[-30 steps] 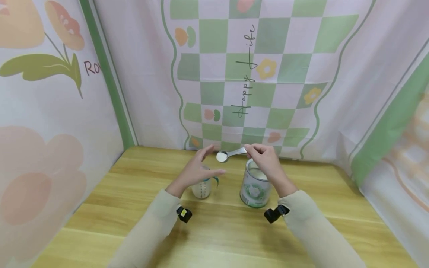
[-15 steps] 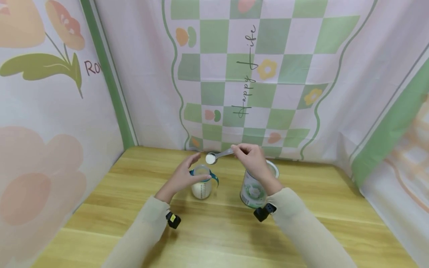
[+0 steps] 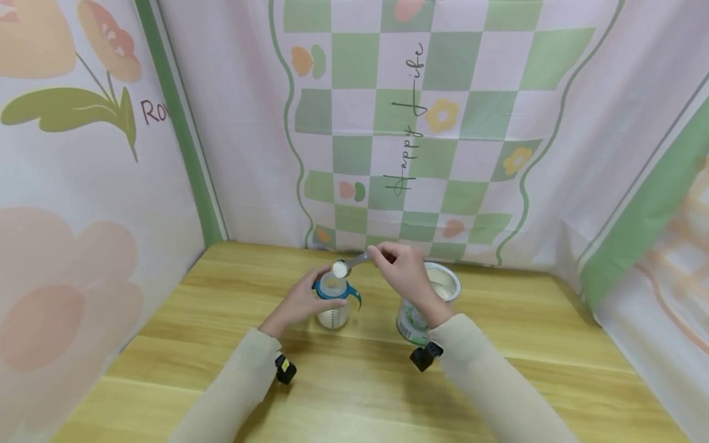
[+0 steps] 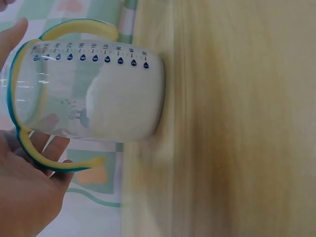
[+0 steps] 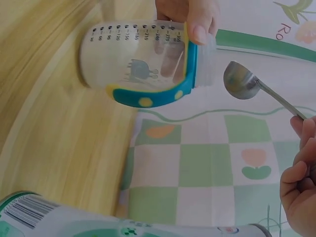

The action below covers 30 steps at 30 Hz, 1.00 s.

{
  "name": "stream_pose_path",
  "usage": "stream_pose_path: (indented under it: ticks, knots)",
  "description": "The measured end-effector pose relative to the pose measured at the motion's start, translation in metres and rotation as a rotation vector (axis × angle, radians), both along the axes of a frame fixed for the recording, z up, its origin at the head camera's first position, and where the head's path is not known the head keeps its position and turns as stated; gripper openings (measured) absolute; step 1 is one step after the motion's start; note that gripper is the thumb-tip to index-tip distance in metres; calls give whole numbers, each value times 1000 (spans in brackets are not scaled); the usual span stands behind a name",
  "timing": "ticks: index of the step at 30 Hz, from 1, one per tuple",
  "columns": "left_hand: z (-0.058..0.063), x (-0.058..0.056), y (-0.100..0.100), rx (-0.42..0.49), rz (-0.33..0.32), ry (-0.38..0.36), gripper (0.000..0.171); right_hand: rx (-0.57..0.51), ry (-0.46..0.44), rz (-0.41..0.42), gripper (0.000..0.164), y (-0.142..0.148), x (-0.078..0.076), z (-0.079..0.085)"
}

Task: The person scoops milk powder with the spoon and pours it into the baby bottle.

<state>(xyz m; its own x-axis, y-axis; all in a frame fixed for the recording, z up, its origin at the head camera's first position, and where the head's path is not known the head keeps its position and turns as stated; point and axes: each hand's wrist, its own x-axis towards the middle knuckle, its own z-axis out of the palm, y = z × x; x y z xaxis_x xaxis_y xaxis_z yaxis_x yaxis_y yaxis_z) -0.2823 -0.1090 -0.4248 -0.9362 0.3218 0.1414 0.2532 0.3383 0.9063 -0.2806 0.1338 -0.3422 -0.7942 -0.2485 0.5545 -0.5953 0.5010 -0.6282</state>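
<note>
In the head view a clear baby bottle [image 3: 334, 318], its top uncovered, stands upright on the wooden table with white powder inside. It has a blue and yellow collar with two handles, and printed volume marks. My left hand [image 3: 301, 301] grips it round the collar, thumb at the near side and fingers behind. Between thumb and fingers, my right hand [image 3: 406, 274] pinches the handle of a metal measuring spoon [image 5: 241, 81]. White powder fills the spoon's bowl, which hovers just above the bottle's mouth. An opened milk powder can [image 3: 411, 323] is partly hidden below the right forearm.
The wooden table [image 3: 354, 387] runs back to a checkered green and white curtain [image 3: 354, 111]. A flower-printed cloth [image 3: 66, 258] hangs along the left side, and more cloth hangs at the right.
My right hand has carried the powder-filled spoon left from over the can to above the bottle. My left hand has come down and its fingers have closed round the bottle's collar.
</note>
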Motion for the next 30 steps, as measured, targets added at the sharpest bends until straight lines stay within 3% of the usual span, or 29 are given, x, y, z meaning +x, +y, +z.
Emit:
stream_pose_path:
  ticks: [13,30]
  knots:
    - [-5,-1,-1,-16,24,-35,73,145,292,59,21,-16,6,-13]
    - [-7,-4,-3,-8,2,-27,70,430,695,129,5,-23,13,-20]
